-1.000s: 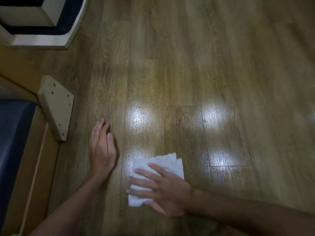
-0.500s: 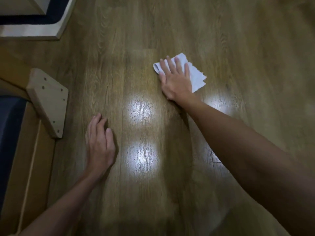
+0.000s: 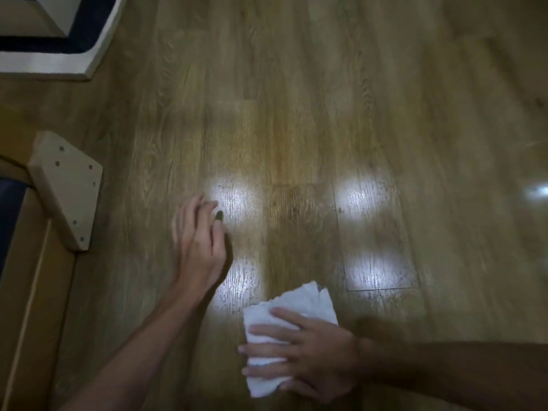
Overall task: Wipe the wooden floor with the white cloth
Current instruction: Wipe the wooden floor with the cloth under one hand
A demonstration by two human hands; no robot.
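A folded white cloth point(image 3: 308, 304) lies on the wooden floor point(image 3: 326, 114) near the bottom centre. My right hand point(image 3: 308, 357) presses flat on the cloth with fingers spread, pointing left, covering its lower half. My left hand point(image 3: 198, 247) is at centre left, just left of the cloth; it looks blurred, fingers apart and empty, at or just above the floor.
A pale wooden furniture bracket point(image 3: 68, 191) juts out at the left, with a wooden frame and dark blue cushion point(image 3: 9, 209) behind it. A white and dark blue rug edge point(image 3: 59, 63) lies at the top left. Bright light reflections dot the planks.
My right hand has dragged the cloth back from the far reach to close in front of me. My left hand has shifted slightly and lifted, looking blurred.
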